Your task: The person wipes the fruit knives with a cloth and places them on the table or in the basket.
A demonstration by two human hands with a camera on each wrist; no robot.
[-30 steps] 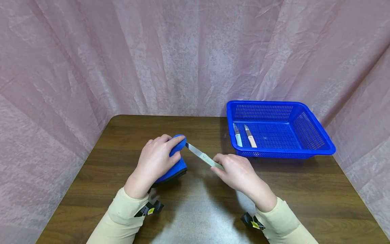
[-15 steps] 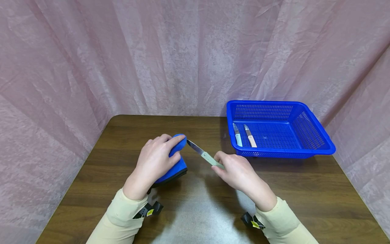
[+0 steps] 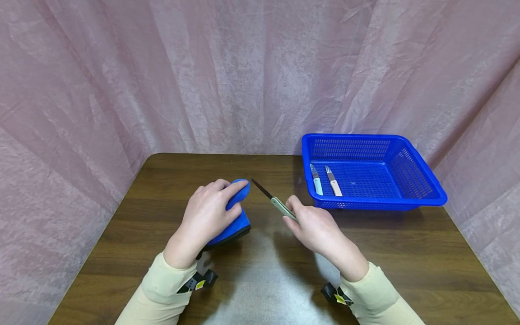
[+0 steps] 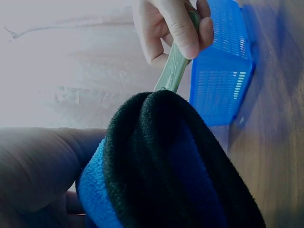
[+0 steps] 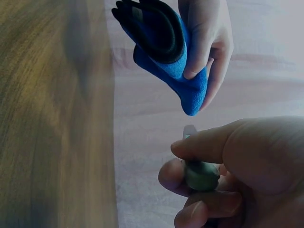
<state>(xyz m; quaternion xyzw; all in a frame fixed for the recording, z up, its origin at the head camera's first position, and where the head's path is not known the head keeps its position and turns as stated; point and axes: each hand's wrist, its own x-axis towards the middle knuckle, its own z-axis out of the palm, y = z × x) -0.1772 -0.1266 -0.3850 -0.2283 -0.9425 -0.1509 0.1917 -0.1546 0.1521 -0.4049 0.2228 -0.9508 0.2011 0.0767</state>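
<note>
In the head view my left hand [image 3: 209, 210] holds a folded blue cloth [image 3: 231, 228] with black edging, raised over the table. The left wrist view shows the cloth's layered black hem [image 4: 147, 137] up close. My right hand [image 3: 317, 225] grips the pale green handle of a small knife [image 3: 282, 207]. Its blade points up and left, seen nearly edge-on, with the tip just apart from the cloth. Thumb and fingers of the right hand [image 5: 223, 166] wrap the handle in the right wrist view, where little of the blade shows.
A blue plastic basket [image 3: 373, 201] stands at the table's back right. Inside, along its left side, lie a knife with a pale blue handle [image 3: 318, 186] and one with a pale pink handle [image 3: 336, 188]. Pink curtains [image 3: 243, 76] hang behind the brown wooden table [image 3: 134, 212].
The knife has turned in the right hand, so its blade went from broad side showing to nearly edge-on. Its tip has come away from the cloth. The left hand has barely moved.
</note>
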